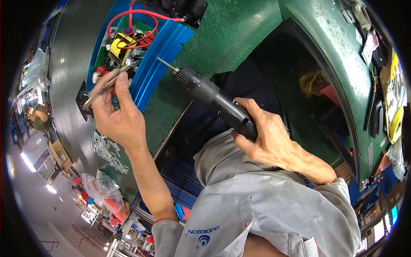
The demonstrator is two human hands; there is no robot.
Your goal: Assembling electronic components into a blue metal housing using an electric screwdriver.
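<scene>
My right hand (274, 137) is wrapped round a black electric screwdriver (214, 97), its thin bit pointing up and left toward a blue finned metal housing (160, 58). The bit's tip stops beside the near wall of the housing. Between thumb and fingers, my left hand (120, 113) pinches slim metal tweezers (102, 92). The tweezers' front end lies over the parts inside the housing, close to a small shiny part. In the housing sits a green circuit board with a yellow-wrapped transformer (118, 45) and loose red wires (147, 12). The left fingertips hide some of the board.
Small pale pieces (110, 152) lie scattered on the bench to the left of my left forearm. The green worktop (239, 25) has a cut-out before me, with a dark curved edge (338, 81). Tools and plastic bags (396, 90) line the far right.
</scene>
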